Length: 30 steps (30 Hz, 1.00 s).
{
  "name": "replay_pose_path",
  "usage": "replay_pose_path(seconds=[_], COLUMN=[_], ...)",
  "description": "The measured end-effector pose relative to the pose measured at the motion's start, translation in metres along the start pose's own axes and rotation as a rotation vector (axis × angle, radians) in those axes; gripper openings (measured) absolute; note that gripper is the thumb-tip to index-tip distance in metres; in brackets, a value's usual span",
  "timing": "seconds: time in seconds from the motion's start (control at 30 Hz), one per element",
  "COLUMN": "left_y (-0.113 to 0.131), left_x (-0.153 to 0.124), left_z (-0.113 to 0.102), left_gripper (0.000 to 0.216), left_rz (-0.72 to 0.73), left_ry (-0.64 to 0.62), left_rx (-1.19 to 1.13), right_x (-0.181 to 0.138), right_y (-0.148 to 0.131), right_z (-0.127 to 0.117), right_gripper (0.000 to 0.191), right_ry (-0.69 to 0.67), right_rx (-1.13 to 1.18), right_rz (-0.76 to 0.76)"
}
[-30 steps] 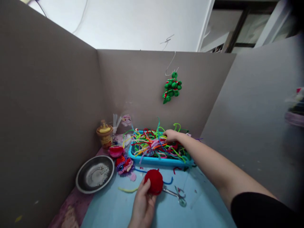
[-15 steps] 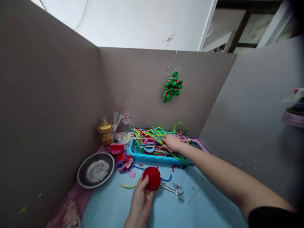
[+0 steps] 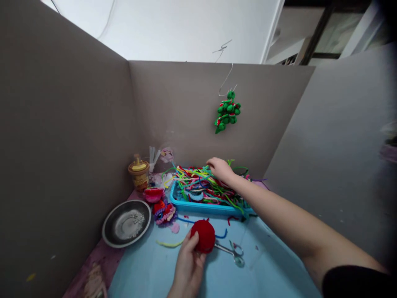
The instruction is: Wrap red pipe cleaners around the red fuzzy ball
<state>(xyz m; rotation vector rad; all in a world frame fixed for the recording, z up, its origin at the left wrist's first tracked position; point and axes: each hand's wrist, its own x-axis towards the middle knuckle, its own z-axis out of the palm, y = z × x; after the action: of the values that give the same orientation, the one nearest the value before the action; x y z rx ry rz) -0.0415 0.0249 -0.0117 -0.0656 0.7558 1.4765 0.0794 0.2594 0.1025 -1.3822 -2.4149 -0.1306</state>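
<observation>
My left hand (image 3: 190, 258) is closed around a round red piece (image 3: 203, 236) that looks fuzzy, thumb pressed on its front. It is held just above the blue table cover, beside the scissors (image 3: 231, 251). My right hand (image 3: 219, 169) is over the back of a bright blue tray (image 3: 204, 208) heaped with coloured pipe cleaners (image 3: 198, 182). Its fingers are bent and close together; whatever they pinch, if anything, is hidden. Loose blue (image 3: 221, 235) and yellow pipe cleaners (image 3: 169, 244) lie near the red piece.
At left stand a metal bowl (image 3: 116, 215) with small clear bits and a brown-yellow container (image 3: 139, 174). Several fuzzy coloured pieces (image 3: 164, 213) lie beside the bowl. A green-and-red ornament (image 3: 228, 111) hangs from a wire before the grey back panel (image 3: 173, 111).
My right hand has lifted from among the pipe cleaners toward the back of the tray. The greenish strands it was handling have dropped lower. My left hand still holds the red piece.
</observation>
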Motion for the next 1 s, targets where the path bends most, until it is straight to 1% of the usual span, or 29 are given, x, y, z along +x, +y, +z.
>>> replay_pose_path(seconds=[0.07, 0.13, 0.27, 0.3, 0.37, 0.43, 0.5, 0.57, 0.63, 0.7, 0.73, 0.83, 0.9, 0.93, 0.97, 1.0], left_y=[0.000, 0.000, 0.000, 0.000, -0.003, -0.006, -0.010, -0.013, -0.013, -0.011, -0.009, -0.002, 0.002, 0.004, 0.005, 0.007], left_x=[0.000, -0.001, 0.002, 0.003, 0.009, 0.016, 0.022, 0.025, 0.025, 0.022, 0.019, 0.010, 0.005, 0.004, 0.002, 0.002], left_z=[-0.001, -0.002, -0.003, -0.003, -0.006, -0.010, -0.015, -0.018, -0.019, -0.016, -0.013, -0.005, 0.000, 0.001, 0.002, 0.002], left_gripper=[0.040, 0.042, 0.047, 0.047, 0.050, 0.054, 0.058, 0.058, 0.056, 0.054, 0.054, 0.053, 0.051, 0.051, 0.050, 0.050], left_rz=[-0.009, -0.011, -0.026, -0.038, -0.053, -0.055, -0.073, -0.078, -0.073, -0.067, -0.067, -0.071, -0.063, -0.051, -0.032, -0.025], left_ry=[-0.012, -0.020, -0.001, 0.007, 0.016, -0.002, -0.003, 0.004, -0.002, -0.012, -0.012, 0.029, 0.025, 0.027, 0.034, 0.029], left_rx=[-0.007, -0.017, -0.049, -0.056, -0.071, -0.083, -0.097, -0.118, -0.129, -0.135, -0.136, -0.133, -0.113, -0.100, -0.086, -0.067], right_x=[0.023, 0.046, 0.077, 0.082, 0.089, 0.095, 0.099, 0.102, 0.102, 0.100, 0.098, 0.091, 0.087, 0.085, 0.083, 0.081], right_y=[-0.007, -0.009, -0.004, -0.003, -0.003, -0.007, -0.012, -0.017, -0.020, -0.020, -0.020, -0.020, -0.021, -0.022, -0.022, -0.023], right_z=[0.008, 0.021, 0.054, 0.063, 0.077, 0.089, 0.096, 0.097, 0.091, 0.077, 0.068, 0.031, 0.004, -0.009, -0.022, -0.034], right_gripper=[0.035, 0.035, 0.021, 0.026, 0.028, 0.027, 0.028, 0.028, 0.024, 0.014, 0.016, 0.030, 0.034, 0.031, 0.029, 0.028], right_ry=[0.033, 0.014, -0.130, -0.164, -0.214, -0.259, -0.309, -0.345, -0.326, -0.229, -0.160, 0.086, 0.242, 0.410, 0.542, 0.636], right_rx=[0.041, 0.073, 0.097, 0.097, 0.097, 0.102, 0.107, 0.097, 0.069, 0.032, 0.014, -0.031, -0.034, 0.035, 0.116, 0.193], right_rz=[0.028, 0.064, 0.137, 0.144, 0.145, 0.119, 0.083, 0.067, 0.078, 0.099, 0.112, 0.149, 0.136, 0.083, 0.017, -0.053])
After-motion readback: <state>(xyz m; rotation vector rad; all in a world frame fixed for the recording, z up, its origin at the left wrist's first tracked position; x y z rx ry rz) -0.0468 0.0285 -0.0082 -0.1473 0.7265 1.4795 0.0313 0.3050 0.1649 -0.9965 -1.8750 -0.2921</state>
